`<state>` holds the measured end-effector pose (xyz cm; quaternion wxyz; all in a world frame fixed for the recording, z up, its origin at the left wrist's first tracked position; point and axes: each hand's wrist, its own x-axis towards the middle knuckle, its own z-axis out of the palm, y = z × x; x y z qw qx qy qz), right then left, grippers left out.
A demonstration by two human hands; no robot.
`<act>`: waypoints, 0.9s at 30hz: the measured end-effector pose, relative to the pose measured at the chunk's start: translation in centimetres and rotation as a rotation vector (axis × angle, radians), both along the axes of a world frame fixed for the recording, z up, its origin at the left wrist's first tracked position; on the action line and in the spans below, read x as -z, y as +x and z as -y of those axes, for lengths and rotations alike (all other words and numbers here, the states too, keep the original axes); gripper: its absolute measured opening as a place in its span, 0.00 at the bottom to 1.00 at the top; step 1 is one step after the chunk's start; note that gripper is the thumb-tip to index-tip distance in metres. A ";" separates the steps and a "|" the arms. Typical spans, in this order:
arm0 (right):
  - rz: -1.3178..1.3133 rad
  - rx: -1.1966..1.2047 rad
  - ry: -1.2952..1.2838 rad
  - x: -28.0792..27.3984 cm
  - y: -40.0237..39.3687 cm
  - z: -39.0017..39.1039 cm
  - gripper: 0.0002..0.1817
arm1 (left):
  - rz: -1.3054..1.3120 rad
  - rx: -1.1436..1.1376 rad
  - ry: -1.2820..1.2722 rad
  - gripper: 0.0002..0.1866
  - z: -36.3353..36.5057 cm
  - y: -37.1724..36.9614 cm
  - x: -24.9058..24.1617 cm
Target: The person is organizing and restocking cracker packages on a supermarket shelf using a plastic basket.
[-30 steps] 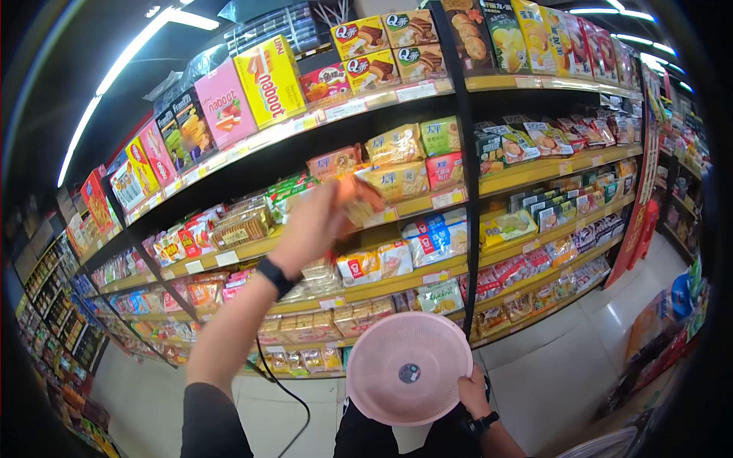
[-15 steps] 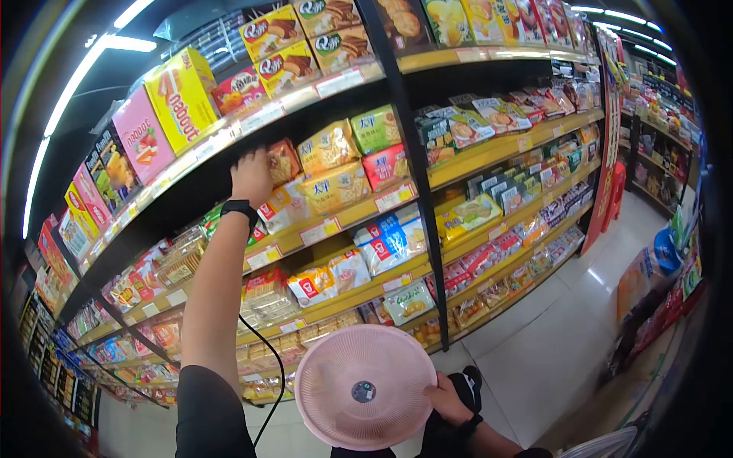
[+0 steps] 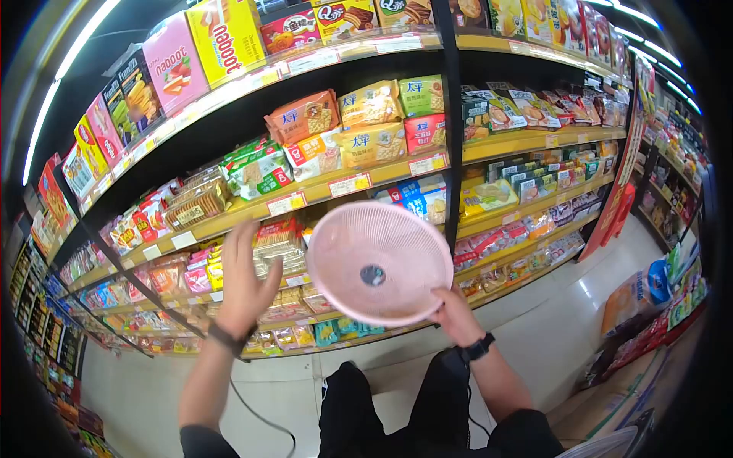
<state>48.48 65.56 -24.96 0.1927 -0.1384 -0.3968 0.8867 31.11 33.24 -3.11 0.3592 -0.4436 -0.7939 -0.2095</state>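
Observation:
My right hand (image 3: 456,314) grips the rim of a round pink plastic basket (image 3: 347,237) with ribbed sides. The basket is tilted so its inside faces me, and a dark round label (image 3: 372,275) shows at its bottom. To the left of the basket, my left hand (image 3: 248,278) is raised in front of the lower shelves, fingers stretched and thumb apart, holding nothing. Behind and above the hands, an orange cracker packet (image 3: 304,116) lies on top of a white and red packet (image 3: 314,153). Yellow cracker packets (image 3: 372,145) are stacked beside them.
A green packet (image 3: 258,169) and clear-wrapped biscuits (image 3: 196,204) share that shelf. Boxed wafers (image 3: 227,42) stand on the shelf above. A dark upright post (image 3: 452,114) divides the shelving. Large bags (image 3: 637,298) stand at right beside the tiled floor (image 3: 534,336).
My left hand has left the orange packet and come down in front of the lower shelves, fingers spread. My right hand has raised the basket, tilting it. The view has shifted.

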 end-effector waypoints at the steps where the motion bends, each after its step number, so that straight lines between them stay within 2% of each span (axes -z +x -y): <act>1: -0.009 0.010 -0.003 -0.7 -0.8 -0.8 0.28 | 0.042 -0.044 0.002 0.36 2.4 1.2 2.7; 3: -0.001 0.041 0.018 -2.4 -2.4 -2.0 0.28 | 0.338 -0.041 0.050 0.34 6.8 4.5 7.3; 6: 0.004 0.124 0.077 -4.7 -4.9 -2.7 0.29 | 0.558 -0.111 0.041 0.31 13.9 8.4 15.4; 7: 0.004 0.179 0.115 -5.6 -5.8 -2.5 0.30 | 0.713 -0.153 0.105 0.30 16.6 9.4 18.9; 8: 0.019 0.254 0.141 -6.7 -6.6 -2.0 0.25 | 0.682 -0.204 0.080 0.29 19.1 10.6 21.9; 10: 0.033 0.269 0.154 -6.4 -9.5 -3.2 0.25 | 0.781 -0.249 0.077 0.28 24.0 13.2 27.2; 11: 0.052 0.291 0.161 -6.3 -11.0 -3.8 0.26 | 0.917 -0.288 0.146 0.27 25.4 14.7 28.5; 12: 0.022 0.259 0.144 -7.1 -12.2 -4.2 0.30 | 1.049 -0.356 0.179 0.26 25.7 16.2 27.7; 13: 0.019 0.250 0.149 -7.8 -13.2 -4.3 0.30 | 1.182 -0.423 0.213 0.25 25.8 17.4 27.1; 15: -0.032 0.126 -0.093 -8.7 -15.2 -4.6 0.26 | 1.172 -0.393 0.207 0.24 26.4 17.4 27.2; 16: -0.057 0.091 -0.225 -7.1 -17.6 -6.0 0.23 | 1.164 -0.360 0.189 0.23 26.4 17.5 27.0; 17: -0.056 0.082 -0.221 -5.2 -19.3 -7.2 0.23 | 1.164 -0.366 0.197 0.23 26.2 17.2 26.7; 19: 0.013 0.134 -0.228 -2.3 -20.9 -8.5 0.26 | 1.139 -0.234 0.071 0.21 24.4 15.5 23.9; 21: 0.035 0.190 -0.221 -1.8 -20.8 -8.1 0.28 | 1.142 -0.210 0.057 0.20 21.9 13.8 21.3; 23: -0.085 0.081 -0.255 -2.4 -19.7 -7.4 0.31 | 0.947 -0.014 -0.061 0.20 19.8 11.6 20.1; 25: -0.156 0.005 -0.239 -4.9 -17.8 -6.2 0.32 | 0.940 0.056 -0.083 0.20 16.9 10.5 17.7; 27: -0.086 -0.104 -0.355 -7.0 -16.7 -5.7 0.33 | 0.931 0.130 -0.111 0.20 14.3 8.9 16.1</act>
